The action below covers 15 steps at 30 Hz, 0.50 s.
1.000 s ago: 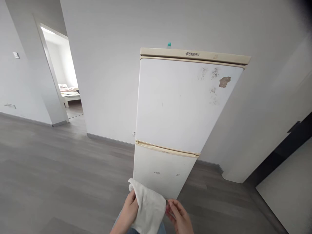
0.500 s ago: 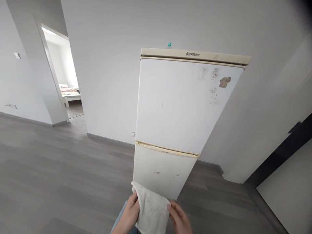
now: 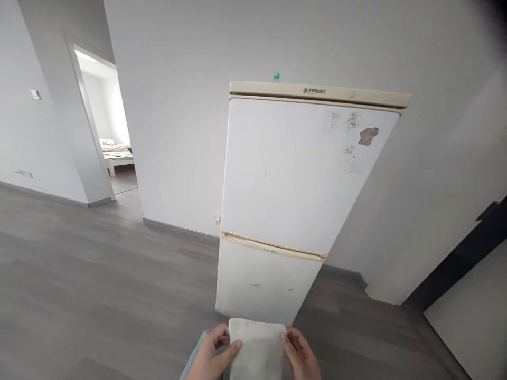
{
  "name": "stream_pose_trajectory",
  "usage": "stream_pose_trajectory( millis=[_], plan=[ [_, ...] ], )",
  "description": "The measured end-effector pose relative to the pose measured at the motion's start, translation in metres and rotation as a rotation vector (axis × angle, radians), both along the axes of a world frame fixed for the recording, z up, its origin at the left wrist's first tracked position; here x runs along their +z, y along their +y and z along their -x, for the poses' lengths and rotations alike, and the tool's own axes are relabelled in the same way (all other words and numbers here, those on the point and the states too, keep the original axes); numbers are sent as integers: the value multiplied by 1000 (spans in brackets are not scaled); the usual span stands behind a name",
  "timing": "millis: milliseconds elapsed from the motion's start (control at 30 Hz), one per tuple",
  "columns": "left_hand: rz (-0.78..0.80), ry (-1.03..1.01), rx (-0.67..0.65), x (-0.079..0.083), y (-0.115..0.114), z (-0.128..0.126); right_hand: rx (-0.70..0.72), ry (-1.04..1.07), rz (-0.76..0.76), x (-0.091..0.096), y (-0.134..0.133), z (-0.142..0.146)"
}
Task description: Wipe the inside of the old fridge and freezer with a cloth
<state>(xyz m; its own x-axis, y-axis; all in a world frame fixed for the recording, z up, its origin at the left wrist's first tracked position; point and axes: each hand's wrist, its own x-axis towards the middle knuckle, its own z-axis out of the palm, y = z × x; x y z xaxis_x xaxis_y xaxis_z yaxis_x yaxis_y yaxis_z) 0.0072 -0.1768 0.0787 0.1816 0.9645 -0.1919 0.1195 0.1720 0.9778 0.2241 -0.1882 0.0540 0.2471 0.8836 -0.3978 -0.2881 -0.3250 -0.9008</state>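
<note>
A pale grey-white cloth (image 3: 258, 348) hangs between my two hands at the bottom of the head view, its top edge fairly straight. My left hand (image 3: 216, 353) is closed on the cloth's left side, thumb across the front. At the upper right corner, my right hand (image 3: 301, 352) pinches the fabric between thumb and fingers. The lower part of the cloth runs out of the picture. Just beyond it stands a white two-door refrigerator (image 3: 293, 179) with both doors closed, brown stains and a peeled patch near its upper right.
A bottle with a teal cap (image 3: 276, 76) shows above the refrigerator's top. Grey wood-look floor (image 3: 119, 285) spreads around it. At left, a doorway (image 3: 105, 116) opens onto a room with a bed (image 3: 119, 154). A dark-edged white panel (image 3: 475, 306) stands at right.
The cloth's left corner has come down and its top edge is now straighter and flatter. My left hand has shifted its grip, thumb now in front. The view has tilted slightly.
</note>
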Motion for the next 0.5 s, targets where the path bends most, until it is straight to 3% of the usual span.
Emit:
stream_pose_trajectory(
  millis=[133,300,400,500],
  plan=[
    [-146,183,290,-8,3,18,144,-118,-50,-12,31,1],
    [-400,347,452,-35,-7,32,252,-521,-362,-28,112,16],
    [-495,390,533,-41,-14,40,342,-882,-462,-24,166,35],
    [-413,315,554,-41,-23,46,433,-1228,-501,-8,208,58]
  ],
)
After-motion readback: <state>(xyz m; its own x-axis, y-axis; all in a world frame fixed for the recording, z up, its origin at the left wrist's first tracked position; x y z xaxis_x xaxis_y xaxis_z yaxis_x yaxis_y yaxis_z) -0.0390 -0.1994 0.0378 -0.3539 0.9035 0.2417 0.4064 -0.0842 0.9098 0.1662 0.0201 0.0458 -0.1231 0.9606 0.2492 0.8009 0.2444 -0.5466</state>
